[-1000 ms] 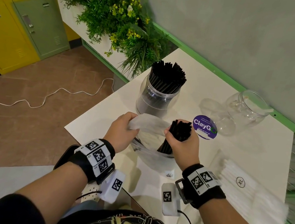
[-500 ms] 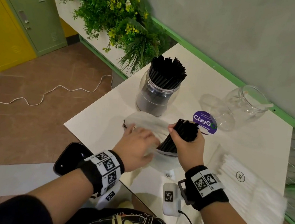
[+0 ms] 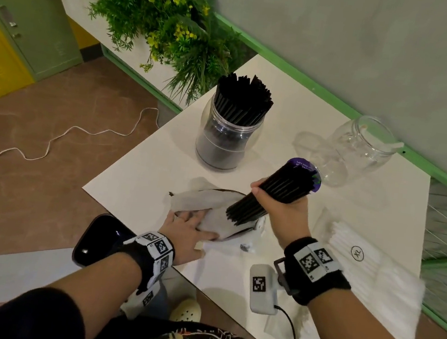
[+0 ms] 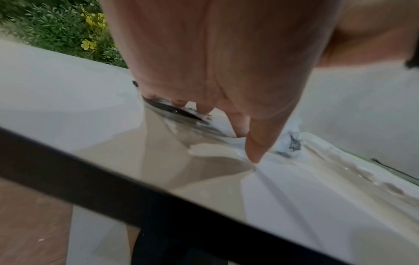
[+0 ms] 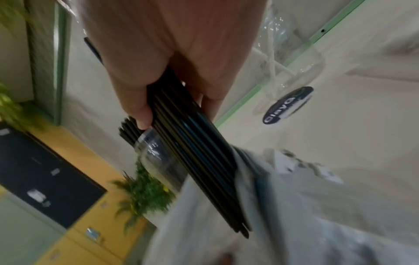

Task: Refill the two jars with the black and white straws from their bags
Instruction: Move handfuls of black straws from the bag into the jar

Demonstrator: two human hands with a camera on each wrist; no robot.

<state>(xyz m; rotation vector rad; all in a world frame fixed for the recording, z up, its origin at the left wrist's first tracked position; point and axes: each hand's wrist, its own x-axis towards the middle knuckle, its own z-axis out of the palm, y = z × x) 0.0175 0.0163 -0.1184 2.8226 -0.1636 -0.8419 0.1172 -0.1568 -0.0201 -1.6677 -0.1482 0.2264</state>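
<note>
We judge the task about half done; the black straw jar [image 3: 229, 133] stands packed on the counter [image 3: 143, 170], while the clear jar [image 3: 359, 152] near the wall looks almost empty, with perhaps one white straw inside, though that is hard to tell. Our right hand [image 3: 284, 213] is clenched round a bundle of black straws [image 3: 275, 192], its lower ends just at the mouth of the black-straw bag [image 3: 206, 209]; our left hand [image 3: 189, 232] lies flat with straight fingers, pressing that bag to the counter. This bundle has yet to go in its jar; the bag of white straws [image 3: 367, 271] lies unopened, it seems, at our right. We count two jars, two bags, one bundle in hand; single straws are too many to count.
</note>
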